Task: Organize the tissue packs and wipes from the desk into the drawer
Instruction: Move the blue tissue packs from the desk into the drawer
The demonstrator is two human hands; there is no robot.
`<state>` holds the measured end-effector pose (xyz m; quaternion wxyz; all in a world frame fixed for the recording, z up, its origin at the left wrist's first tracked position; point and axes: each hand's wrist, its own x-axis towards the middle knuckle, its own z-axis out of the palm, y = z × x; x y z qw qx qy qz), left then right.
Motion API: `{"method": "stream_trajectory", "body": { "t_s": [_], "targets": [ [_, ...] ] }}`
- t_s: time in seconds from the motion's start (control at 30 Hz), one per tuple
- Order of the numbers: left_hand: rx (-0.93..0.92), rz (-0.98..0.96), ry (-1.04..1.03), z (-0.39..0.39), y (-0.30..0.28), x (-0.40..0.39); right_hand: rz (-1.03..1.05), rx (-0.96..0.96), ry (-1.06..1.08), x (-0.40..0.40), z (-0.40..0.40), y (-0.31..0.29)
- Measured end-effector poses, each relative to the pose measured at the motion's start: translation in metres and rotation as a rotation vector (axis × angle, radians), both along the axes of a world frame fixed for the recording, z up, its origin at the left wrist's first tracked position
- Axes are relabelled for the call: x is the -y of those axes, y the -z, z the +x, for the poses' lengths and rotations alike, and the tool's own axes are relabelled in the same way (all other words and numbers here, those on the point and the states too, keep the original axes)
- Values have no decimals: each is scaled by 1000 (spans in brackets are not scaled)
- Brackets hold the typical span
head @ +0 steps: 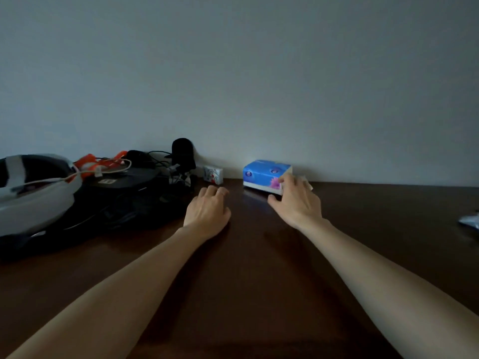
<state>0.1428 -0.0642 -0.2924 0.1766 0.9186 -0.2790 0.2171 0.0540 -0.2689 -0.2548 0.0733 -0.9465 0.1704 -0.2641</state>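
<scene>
A dim view looks down a dark brown wooden desk (259,255) toward a plain pale wall (259,73). Two bare forearms reach forward from the bottom of the frame. The right hand (295,203) is at the near right end of a blue tissue pack (264,173), which lies on the desk against the wall, a little right of centre. Its fingers curl over the pack's right end with the thumb stretched out along the desk below the pack's front edge, so it appears to be grasping the pack, though how firmly cannot be told. The left hand (208,212) rests knuckles-up on the desk, holding nothing, fingers loosely bent, with a ring on one finger. Beyond it, near the wall, stands a small white tissue pack (213,174) with a red pattern, well apart from the blue one. The left side of the desk holds a heap of dark gear: a white and grey headset (33,187), orange pieces (89,163), tangled black cables (155,158) and a black rounded object (182,152). At the far right edge, a silvery packet (470,221) is partly cut off.
</scene>
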Motion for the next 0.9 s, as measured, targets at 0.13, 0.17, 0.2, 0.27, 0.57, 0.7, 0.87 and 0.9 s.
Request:
{"method": "stream_trajectory", "body": {
  "t_s": [0.13, 0.17, 0.2, 0.27, 0.57, 0.7, 0.87, 0.9],
  "targets": [
    [54, -29, -67, 61, 0, 40, 58, 77, 47, 32, 70, 0],
    [56, -33, -103, 77, -1, 49, 107, 76, 51, 38, 86, 3],
    [48, -33, -142, 93, -1, 58, 163, 80, 55, 43, 100, 9],
    [-21, -48, -190, 124, 1, 71, 229, 110, 53, 49, 123, 27],
    [-50, -38, -55, 136, 1, 70, 200, 192, -43, 46, 128, 37],
    [-79, -8, 16, 83, 0, 49, 213, 111, -37, 20, 85, 29],
    [-93, -19, 43, -14, 1, 2, 235, 61, -51, -25, -10, 26],
    [-92, -12, 47, -37, 1, -9, 243, 52, -65, -35, -33, 26]
  ]
}}
